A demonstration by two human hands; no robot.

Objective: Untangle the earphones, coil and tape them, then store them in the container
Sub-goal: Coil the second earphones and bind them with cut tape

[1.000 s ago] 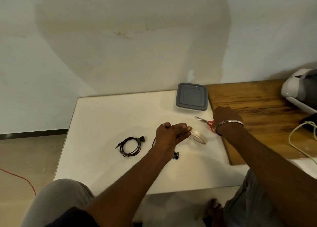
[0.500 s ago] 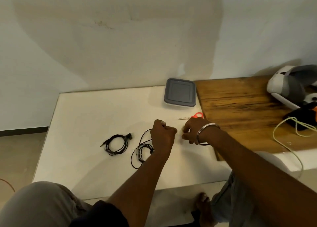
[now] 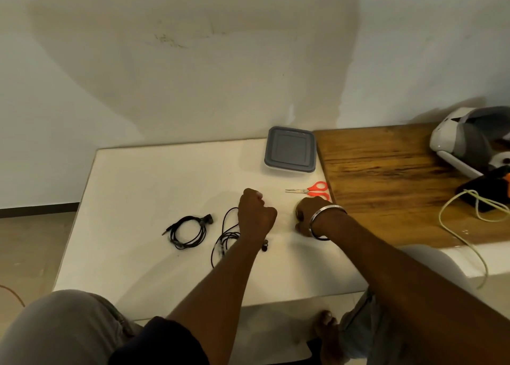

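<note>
My left hand (image 3: 256, 215) is a closed fist over the white table (image 3: 143, 188), pinching what looks like the end of clear tape. My right hand (image 3: 305, 217), with a metal bangle on the wrist, is closed over the tape roll (image 3: 297, 212), which is mostly hidden. A faint clear strip spans the small gap between the hands. One black earphone set (image 3: 189, 230) lies coiled to the left. A second, loose set (image 3: 225, 237) lies partly under my left forearm, with an earbud (image 3: 265, 246) showing. The grey-lidded container (image 3: 289, 149) stands shut at the back.
Orange-handled scissors (image 3: 311, 190) lie just behind my right hand. A wooden board (image 3: 386, 176) adjoins the table on the right, holding a white headset (image 3: 463, 143), a black device and a pale green cable (image 3: 463, 226). The wall is close behind.
The hands came together in front of the scissors and have now drawn slightly apart. The right hand moved off the scissors onto the tape roll, which the left hand held earlier.
</note>
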